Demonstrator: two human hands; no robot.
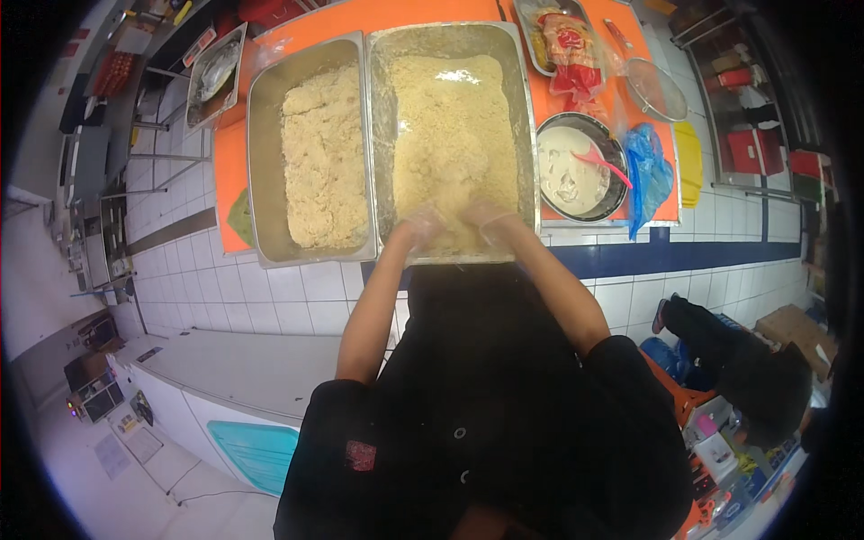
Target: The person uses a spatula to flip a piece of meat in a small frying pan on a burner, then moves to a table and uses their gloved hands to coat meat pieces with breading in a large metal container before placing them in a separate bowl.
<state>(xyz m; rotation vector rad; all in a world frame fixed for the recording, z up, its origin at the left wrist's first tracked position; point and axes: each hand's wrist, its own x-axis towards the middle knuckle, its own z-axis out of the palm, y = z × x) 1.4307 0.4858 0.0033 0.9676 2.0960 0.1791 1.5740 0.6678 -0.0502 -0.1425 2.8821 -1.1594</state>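
Note:
Both my hands wear clear plastic gloves and reach into the near end of a deep metal pan (528,121) of pale yellow crumbs (445,101). My left hand (424,226) is at the near left, partly sunk in the crumbs and blurred. Opposite it, my right hand (487,219) is at the near right, also blurred; whether either holds anything is hidden. Left of this pan stands a second metal pan (266,155) with clumped, crumb-covered pieces (324,162). To the right, a round pot (617,196) holds white batter (563,158) and a pink spoon (604,165).
A blue plastic bag (651,172), a wire sieve (656,89) and a red-printed food bag (574,50) lie on the orange table (233,158) to the right. A metal container (216,74) stands at the left. Another person (756,371) is bent over at the lower right.

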